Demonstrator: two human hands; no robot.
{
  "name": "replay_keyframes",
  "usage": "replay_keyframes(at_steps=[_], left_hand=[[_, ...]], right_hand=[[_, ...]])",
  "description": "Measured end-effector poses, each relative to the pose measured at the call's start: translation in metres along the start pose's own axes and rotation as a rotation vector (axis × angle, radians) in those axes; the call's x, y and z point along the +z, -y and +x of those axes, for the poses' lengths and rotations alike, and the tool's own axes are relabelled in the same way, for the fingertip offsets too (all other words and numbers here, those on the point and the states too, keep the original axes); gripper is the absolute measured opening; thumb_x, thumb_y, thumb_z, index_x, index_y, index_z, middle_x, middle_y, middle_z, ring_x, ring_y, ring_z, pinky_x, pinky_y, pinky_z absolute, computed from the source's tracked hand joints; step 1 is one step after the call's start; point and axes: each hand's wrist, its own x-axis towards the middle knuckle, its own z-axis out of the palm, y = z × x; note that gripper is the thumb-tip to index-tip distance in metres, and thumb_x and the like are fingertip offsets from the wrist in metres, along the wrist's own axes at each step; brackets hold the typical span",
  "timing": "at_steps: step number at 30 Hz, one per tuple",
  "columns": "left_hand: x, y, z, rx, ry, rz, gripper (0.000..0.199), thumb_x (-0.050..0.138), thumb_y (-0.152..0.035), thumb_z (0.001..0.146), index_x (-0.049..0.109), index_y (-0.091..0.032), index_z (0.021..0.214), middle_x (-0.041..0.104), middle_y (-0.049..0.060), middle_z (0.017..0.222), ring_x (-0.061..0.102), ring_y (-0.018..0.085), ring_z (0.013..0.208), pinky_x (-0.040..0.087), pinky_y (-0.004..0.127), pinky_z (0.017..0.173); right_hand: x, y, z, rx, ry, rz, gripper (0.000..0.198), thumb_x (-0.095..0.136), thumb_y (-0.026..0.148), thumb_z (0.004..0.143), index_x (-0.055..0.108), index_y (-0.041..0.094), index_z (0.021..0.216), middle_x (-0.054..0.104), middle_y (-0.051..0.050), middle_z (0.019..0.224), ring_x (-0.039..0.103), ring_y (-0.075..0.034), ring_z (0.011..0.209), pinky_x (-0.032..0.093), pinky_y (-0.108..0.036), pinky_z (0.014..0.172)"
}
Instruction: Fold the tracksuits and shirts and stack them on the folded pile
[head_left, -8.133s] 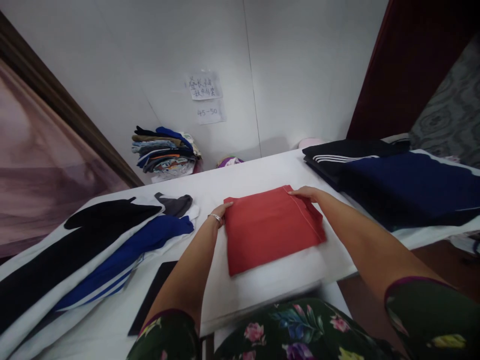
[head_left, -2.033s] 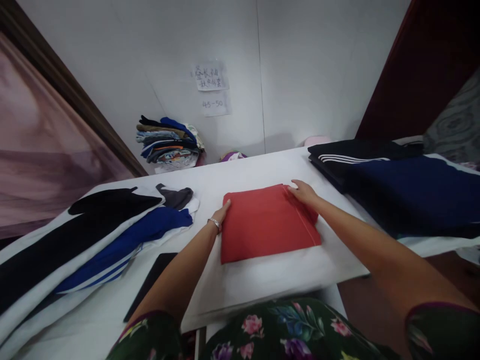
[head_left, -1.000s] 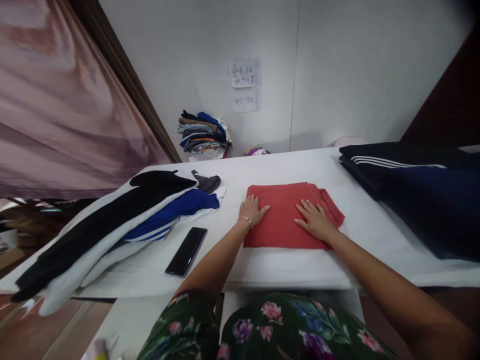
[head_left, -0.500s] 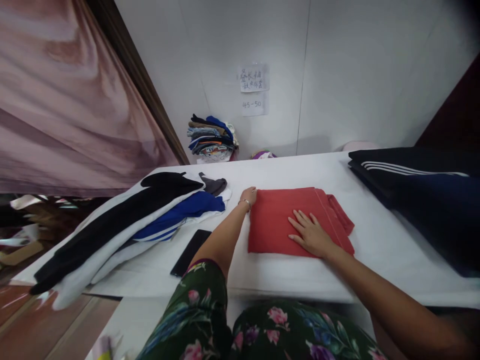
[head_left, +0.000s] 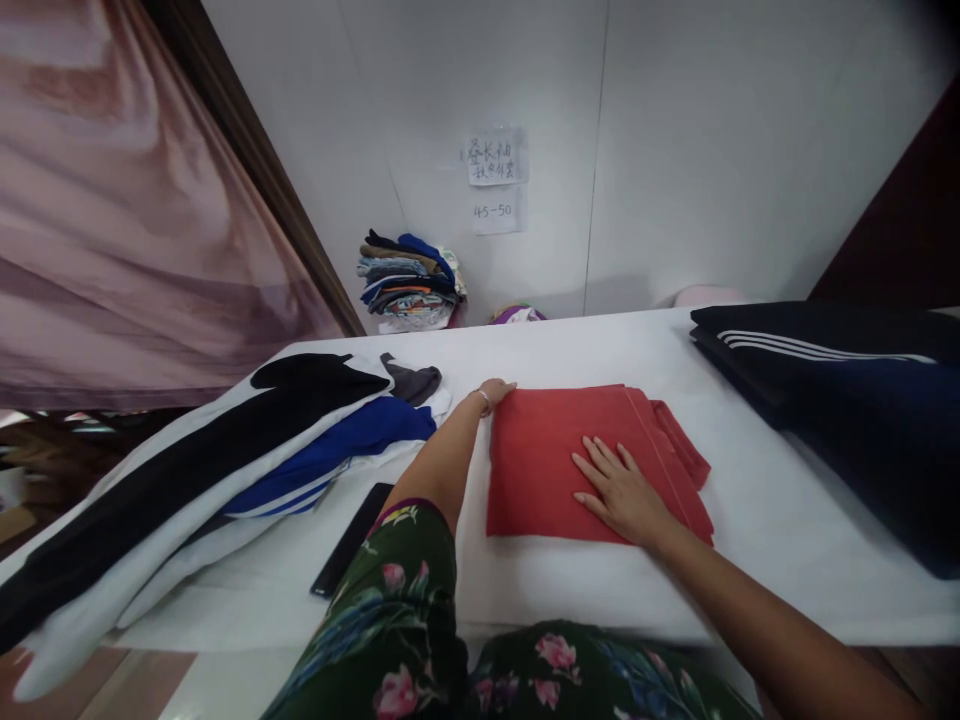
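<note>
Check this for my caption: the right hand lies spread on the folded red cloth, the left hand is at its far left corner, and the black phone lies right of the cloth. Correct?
No: the head view shows the black phone left of the folded red cloth, not right. The right hand lies spread on the cloth, with the left hand at its far left corner.
</note>
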Motion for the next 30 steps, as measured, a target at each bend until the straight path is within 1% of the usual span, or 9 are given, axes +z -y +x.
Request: replay_keyframes(at_steps=[2,8,12,17,19,22,24,26,30], left_hand=[[0.004,0.002,0.003,-0.011,0.001,0.006,0.051,0.039,-0.056,0.087,0.069,-0.016,0.096,0.070,0.009,0.100,0.064,0.021,0.092,0.048,0.027,0.076],[0.017,0.002,0.006,-0.065,-0.042,0.088,0.051,0.050,-0.062,0.078,0.070,-0.018,0.093,0.064,0.015,0.115,0.054,0.030,0.115,0.043,0.034,0.089],[0.013,0.001,0.005,-0.080,-0.038,0.103,0.056,0.044,-0.064,0.080,0.069,-0.017,0.097,0.064,0.016,0.115,0.056,0.030,0.112,0.044,0.035,0.087],[0.008,0.003,0.001,-0.054,-0.018,0.091,0.055,0.030,-0.056,0.089,0.067,-0.016,0.102,0.066,0.013,0.112,0.060,0.023,0.105,0.045,0.029,0.084],[0.011,0.002,-0.002,-0.065,-0.033,0.100,0.052,0.033,-0.053,0.088,0.065,-0.016,0.104,0.064,0.013,0.115,0.059,0.025,0.107,0.045,0.032,0.084],[0.016,-0.004,-0.007,-0.099,-0.078,0.128,0.050,0.039,-0.052,0.085,0.063,-0.015,0.109,0.057,0.017,0.125,0.053,0.031,0.114,0.045,0.040,0.086],[0.019,-0.009,-0.010,-0.111,-0.101,0.144,0.050,0.041,-0.050,0.084,0.063,-0.014,0.111,0.054,0.019,0.128,0.050,0.034,0.118,0.043,0.043,0.088],[0.020,-0.013,-0.011,-0.115,-0.114,0.149,0.049,0.040,-0.049,0.084,0.062,-0.014,0.111,0.053,0.019,0.128,0.049,0.033,0.119,0.042,0.044,0.090],[0.021,-0.013,-0.013,-0.119,-0.132,0.144,0.049,0.038,-0.049,0.085,0.062,-0.016,0.112,0.053,0.018,0.128,0.049,0.032,0.117,0.042,0.045,0.091]], right_hand=[[0.000,0.000,0.000,0.003,0.017,0.011,0.061,0.029,0.058,0.092,0.033,0.026,0.144,0.024,-0.008,0.152,0.015,-0.023,0.141,0.015,-0.049,0.113],[-0.005,0.002,0.002,0.032,0.046,0.056,0.061,0.029,0.058,0.092,0.030,0.028,0.145,0.023,-0.006,0.153,0.014,-0.024,0.142,0.014,-0.050,0.113],[-0.007,0.003,0.003,0.034,0.061,0.063,0.063,0.028,0.059,0.091,0.031,0.026,0.145,0.020,-0.008,0.153,0.014,-0.025,0.141,0.014,-0.050,0.113],[-0.012,0.005,0.005,0.041,0.082,0.086,0.066,0.027,0.061,0.091,0.032,0.024,0.144,0.017,-0.010,0.154,0.013,-0.025,0.142,0.012,-0.050,0.113],[-0.016,0.005,0.005,0.054,0.110,0.108,0.067,0.028,0.062,0.090,0.032,0.023,0.145,0.015,-0.010,0.154,0.011,-0.026,0.142,0.010,-0.050,0.113],[-0.028,0.004,0.008,0.068,0.204,0.203,0.069,0.030,0.063,0.089,0.030,0.023,0.145,0.014,-0.011,0.154,0.010,-0.026,0.142,0.007,-0.050,0.113],[-0.039,0.000,0.016,0.084,0.238,0.275,0.067,0.029,0.063,0.089,0.029,0.026,0.145,0.014,-0.009,0.155,0.010,-0.026,0.142,0.009,-0.049,0.113],[-0.048,-0.007,0.031,0.116,0.211,0.297,0.066,0.026,0.063,0.090,0.030,0.028,0.145,0.014,-0.007,0.155,0.009,-0.025,0.142,0.009,-0.049,0.113],[-0.053,-0.039,0.071,0.262,0.125,0.181,0.066,0.029,0.060,0.091,0.032,0.022,0.144,0.016,-0.012,0.154,0.008,-0.027,0.142,0.009,-0.050,0.112]])
